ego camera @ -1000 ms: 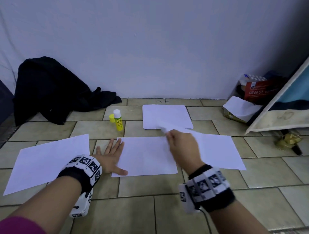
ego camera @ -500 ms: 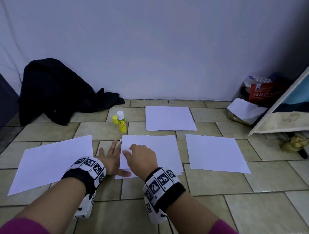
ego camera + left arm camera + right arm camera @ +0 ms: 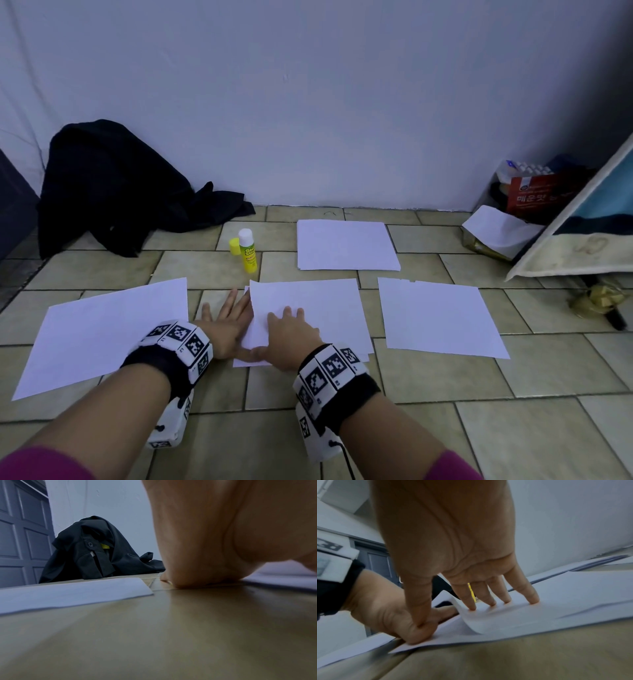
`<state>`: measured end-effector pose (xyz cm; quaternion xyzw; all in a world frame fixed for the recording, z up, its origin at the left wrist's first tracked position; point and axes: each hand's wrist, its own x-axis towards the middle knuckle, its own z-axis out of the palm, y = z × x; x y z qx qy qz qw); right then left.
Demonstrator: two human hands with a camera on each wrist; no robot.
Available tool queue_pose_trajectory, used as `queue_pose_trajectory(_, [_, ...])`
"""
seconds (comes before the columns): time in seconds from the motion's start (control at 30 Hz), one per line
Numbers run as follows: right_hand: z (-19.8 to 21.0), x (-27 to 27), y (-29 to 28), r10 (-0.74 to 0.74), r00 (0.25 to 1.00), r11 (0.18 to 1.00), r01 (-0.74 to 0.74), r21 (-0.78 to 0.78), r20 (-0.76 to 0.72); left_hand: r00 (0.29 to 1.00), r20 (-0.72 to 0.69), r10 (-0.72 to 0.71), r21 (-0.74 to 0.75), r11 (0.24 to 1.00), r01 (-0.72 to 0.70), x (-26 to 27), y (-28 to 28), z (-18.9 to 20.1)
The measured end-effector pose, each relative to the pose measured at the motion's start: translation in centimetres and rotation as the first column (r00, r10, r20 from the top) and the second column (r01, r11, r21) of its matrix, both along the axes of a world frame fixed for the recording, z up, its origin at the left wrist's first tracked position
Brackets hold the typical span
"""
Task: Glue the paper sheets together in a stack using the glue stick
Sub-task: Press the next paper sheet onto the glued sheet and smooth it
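Observation:
Two white sheets lie stacked in the middle of the tiled floor. The top sheet [image 3: 318,308] sits slightly askew on the lower sheet [image 3: 244,363], and its left edge [image 3: 467,616] curls up. My right hand [image 3: 289,330] presses on the top sheet near its left side with straight fingers [image 3: 489,596]. My left hand [image 3: 224,323] lies flat on the floor beside the stack, its thumb on the lower sheet's left edge. The uncapped glue stick [image 3: 247,251] stands behind them, with its yellow cap [image 3: 234,246] next to it.
Single sheets lie to the left [image 3: 102,335] and right [image 3: 438,318], and a small pile of sheets [image 3: 346,245] lies further back. A black garment [image 3: 113,192] is heaped by the wall at left. Boxes and a leaning board [image 3: 565,240] stand at right.
My right hand brought a sheet over from the right and laid it on the middle sheet; it now presses the sheet down. The left hand stayed flat beside the stack.

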<state>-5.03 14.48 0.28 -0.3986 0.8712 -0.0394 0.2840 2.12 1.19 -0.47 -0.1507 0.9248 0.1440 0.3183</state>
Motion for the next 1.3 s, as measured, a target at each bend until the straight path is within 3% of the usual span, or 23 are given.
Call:
queue_pose_trajectory(0.17, [0.1,-1.0,0.4,0.042,0.999,0.997,-0.042,-0.057,0.001,1.0,-0.024,0.016,0.111,0.994,-0.013,0.1,-0.5,0.6])
queue_pose_trajectory(0.33, [-0.4,-1.0,0.6,0.029,0.999,0.994,-0.032,-0.102,-0.031,0.999,-0.05,0.021,0.056,0.998,-0.018,1.0,-0.2,0.6])
queue_pose_trajectory(0.67, [0.5,0.5,-0.2,-0.048,0.999,0.999,0.048,-0.011,0.008,0.995,-0.1,0.003,-0.016,1.0,-0.005,1.8,-0.7,-0.2])
queue_pose_trajectory(1.13, [1.2,1.6,-0.9,-0.163,0.986,0.975,0.165,-0.146,0.025,0.995,-0.099,0.01,-0.07,0.997,-0.017,1.6,-0.2,-0.1])
queue_pose_trajectory(1.3, [1.0,1.7,-1.0,-0.14,0.99,0.98,0.142,-0.139,0.024,0.995,-0.095,0.01,-0.055,0.998,-0.015,1.7,-0.2,0.0])
